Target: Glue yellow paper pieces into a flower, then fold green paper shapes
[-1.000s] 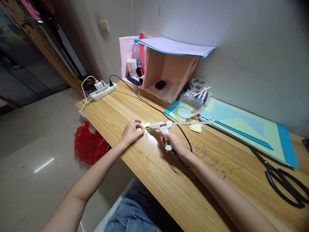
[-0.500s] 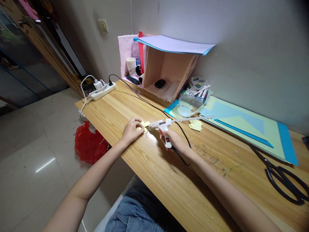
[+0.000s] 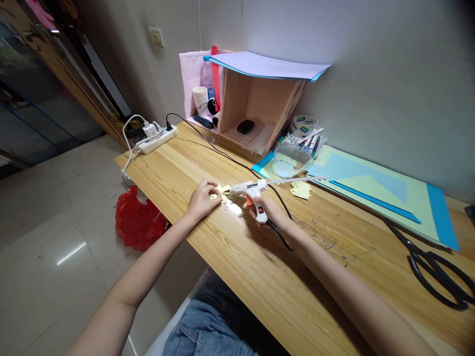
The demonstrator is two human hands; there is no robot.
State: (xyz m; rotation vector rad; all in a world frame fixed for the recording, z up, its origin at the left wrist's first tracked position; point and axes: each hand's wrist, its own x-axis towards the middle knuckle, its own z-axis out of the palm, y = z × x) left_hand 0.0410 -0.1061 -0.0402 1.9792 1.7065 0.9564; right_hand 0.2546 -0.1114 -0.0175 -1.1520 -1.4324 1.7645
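In the head view, the right hand is wrapped around the handle of a white plastic glue gun with an orange trigger, held over a light wooden table. Just left of the glue gun's nozzle, the left hand pinches a small pale-yellow paper piece; whether the nozzle touches it is hard to make out. Pale-yellow paper scraps lie right of the glue gun, with large black metal scissors farther right.
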